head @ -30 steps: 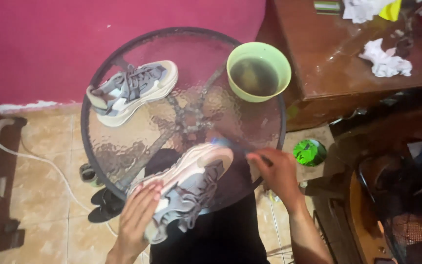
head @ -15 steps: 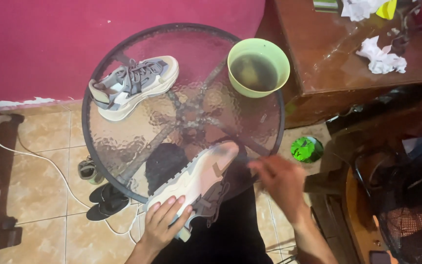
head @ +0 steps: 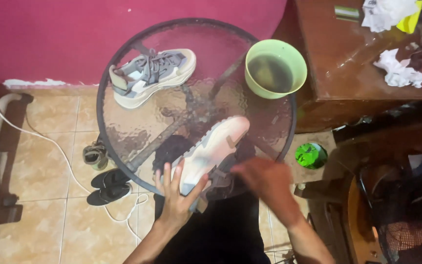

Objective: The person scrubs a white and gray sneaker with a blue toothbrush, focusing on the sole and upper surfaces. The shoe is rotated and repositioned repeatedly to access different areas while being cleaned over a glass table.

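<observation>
A round glass table (head: 123, 132) stood on tan tiles by a pink wall (head: 50, 34). It bore two sneakers (one far (head: 152, 76), one near (head: 211, 149)) and one green bowl (head: 275, 68). The left hand (head: 177, 195) gripped the near sneaker; the right hand (head: 264, 181) was blurred, its grip unclear.

The right hand (head: 264, 178) is smeared by motion blur, so its fingers and whatever it may hold cannot be made out. It covers the near side of the shoe (head: 211, 151), whose heel end sits under the left hand (head: 177, 195). The fan (head: 406, 215) and the crumpled paper (head: 387, 12) are cut off by the frame edges.
</observation>
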